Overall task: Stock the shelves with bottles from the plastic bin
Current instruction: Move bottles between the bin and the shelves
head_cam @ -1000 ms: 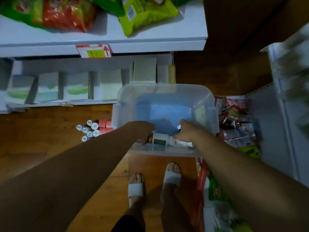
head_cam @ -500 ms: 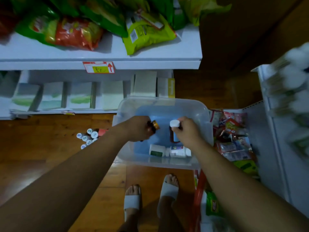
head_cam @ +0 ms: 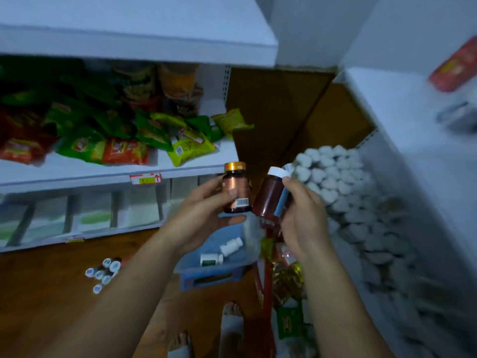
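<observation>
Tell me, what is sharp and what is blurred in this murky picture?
Head view: dim, bluish light; the gold-capped bottle in the left hand and white-capped bottle in the right hand are fairly sharp; at the right the rows of white caps and the red box are smeared; the wide lens bows the shelf edge.

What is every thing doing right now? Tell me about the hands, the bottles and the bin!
Left hand, holds the gold-capped bottle.
Gold-capped bottle, upright, cap on.
Right hand, holds the white-capped bottle.
White-capped bottle, tilted, cap on.
Bin, open, no lid.
White bottles, two lying in the bin, capped.
Floor bottles, standing, capped.
Snack bags, heaped on a shelf.
</observation>
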Motion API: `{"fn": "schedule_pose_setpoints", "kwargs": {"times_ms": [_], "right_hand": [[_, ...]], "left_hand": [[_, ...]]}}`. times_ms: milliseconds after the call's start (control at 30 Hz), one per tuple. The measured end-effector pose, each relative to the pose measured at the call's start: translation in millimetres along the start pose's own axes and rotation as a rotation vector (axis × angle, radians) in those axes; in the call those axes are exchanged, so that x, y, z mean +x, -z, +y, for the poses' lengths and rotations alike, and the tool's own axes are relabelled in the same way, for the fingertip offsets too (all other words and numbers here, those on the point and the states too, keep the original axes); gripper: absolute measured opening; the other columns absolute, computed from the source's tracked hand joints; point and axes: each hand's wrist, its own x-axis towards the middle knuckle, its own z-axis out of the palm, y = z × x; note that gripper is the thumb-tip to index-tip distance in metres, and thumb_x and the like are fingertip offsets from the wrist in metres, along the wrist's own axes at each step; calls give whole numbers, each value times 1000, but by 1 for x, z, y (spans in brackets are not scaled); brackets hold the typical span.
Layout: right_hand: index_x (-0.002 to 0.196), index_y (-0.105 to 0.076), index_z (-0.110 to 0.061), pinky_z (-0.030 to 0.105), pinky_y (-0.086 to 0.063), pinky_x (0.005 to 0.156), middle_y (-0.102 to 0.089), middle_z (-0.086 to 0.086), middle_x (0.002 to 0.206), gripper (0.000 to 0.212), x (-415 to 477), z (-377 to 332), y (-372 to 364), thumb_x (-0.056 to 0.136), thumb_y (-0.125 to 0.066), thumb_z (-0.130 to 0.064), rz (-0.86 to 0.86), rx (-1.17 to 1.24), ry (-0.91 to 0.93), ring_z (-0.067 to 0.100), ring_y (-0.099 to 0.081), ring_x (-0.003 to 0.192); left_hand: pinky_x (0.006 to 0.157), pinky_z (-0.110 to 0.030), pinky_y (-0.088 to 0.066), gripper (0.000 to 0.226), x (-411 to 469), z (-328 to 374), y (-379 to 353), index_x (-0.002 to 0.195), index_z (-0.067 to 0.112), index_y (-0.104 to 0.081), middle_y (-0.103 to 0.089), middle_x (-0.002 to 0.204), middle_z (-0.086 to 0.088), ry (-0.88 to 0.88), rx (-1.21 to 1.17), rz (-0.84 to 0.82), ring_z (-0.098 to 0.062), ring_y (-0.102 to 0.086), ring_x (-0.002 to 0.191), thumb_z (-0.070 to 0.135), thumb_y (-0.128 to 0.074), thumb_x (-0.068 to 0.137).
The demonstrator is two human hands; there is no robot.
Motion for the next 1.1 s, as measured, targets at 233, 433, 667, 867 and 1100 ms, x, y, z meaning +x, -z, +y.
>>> {"fn": "schedule_pose_setpoints", "kwargs": {"times_ms": [233,433,667,867,1100], "right_hand": [[102,-70,-13,34,-58,71,-71,6,88,22,-117,-93,41,104,-55,-29,163,172,165,18,-70,79],[137,-60,5,49,-57,96,-69,20,115,59,-206,-124,94,106,-47,-44,270,336,191,33,-67,104],[134,-60,-2,56,-62,83,-75,20,117,75,-290,-126,158,79,-64,-53,485,314,321,35,-71,98],[130,-61,-3,42,-61,60,-72,22,119,67,-365,-116,210,84,-63,-51,602,308,427,34,-70,93],[127,-66,-14,44,-60,65,-72,17,110,37,-498,-90,300,93,-53,-6,665,368,535,30,-70,90]], "left_hand": [[92,-50,-62,44,-60,41,-113,145,10,-59,-67,136,-22,11,80,-357,-37,-69,120,14,-61,102],[91,-46,-62,54,-95,33,-193,145,11,-58,-67,137,-22,63,132,-559,-39,-67,123,21,-67,93],[86,-34,-61,50,-144,7,-262,146,12,-56,-70,133,-23,107,136,-706,-39,-70,121,10,-63,96],[99,-44,-60,51,-190,-39,-321,147,11,-55,-70,134,-22,200,202,-844,-40,-68,125,5,-63,97],[106,-51,-56,51,-279,-126,-397,145,13,-59,-69,135,-21,276,290,-956,-39,-67,126,8,-63,95]]}}
